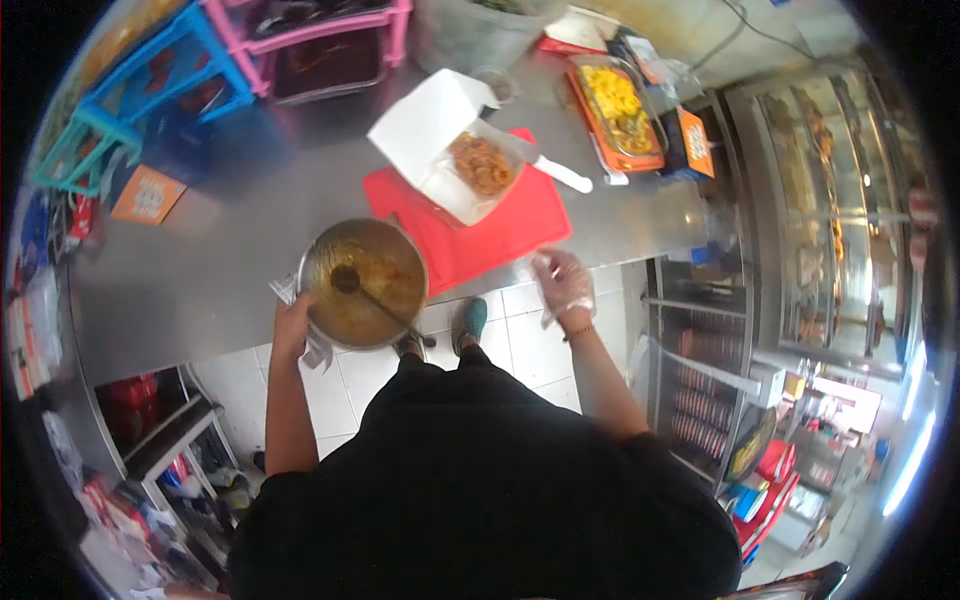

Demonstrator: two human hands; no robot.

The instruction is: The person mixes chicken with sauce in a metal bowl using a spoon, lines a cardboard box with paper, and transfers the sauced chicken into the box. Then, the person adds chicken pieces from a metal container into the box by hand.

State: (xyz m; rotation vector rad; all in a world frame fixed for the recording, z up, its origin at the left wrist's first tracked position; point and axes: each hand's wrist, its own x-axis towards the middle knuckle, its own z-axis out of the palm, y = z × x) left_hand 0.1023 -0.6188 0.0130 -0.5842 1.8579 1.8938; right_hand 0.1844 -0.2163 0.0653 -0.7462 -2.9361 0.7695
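Observation:
My left hand [292, 326] grips the left rim of a round metal pot [340, 325], with a pale cloth or paper showing beside the fingers. Brownish-yellow sauce and a dark ladle are inside the pot. My right hand [563, 284], in a clear plastic glove, hangs off the counter's front edge, its fingers curled and blurred. Beyond it lies a red cutting board [480, 252]. On the board stands an open white takeaway box [412, 135] holding reddish-brown food [482, 165]. A white handle [565, 174] points right from beside the box.
At the back right of the steel counter [240, 245] is a glass dish of yellow food [612, 97]. Pink racks [400, 35] and a blue rack [236, 75] stand at the back left. An orange-and-dark box [697, 143] sits near the display cabinet [790, 215].

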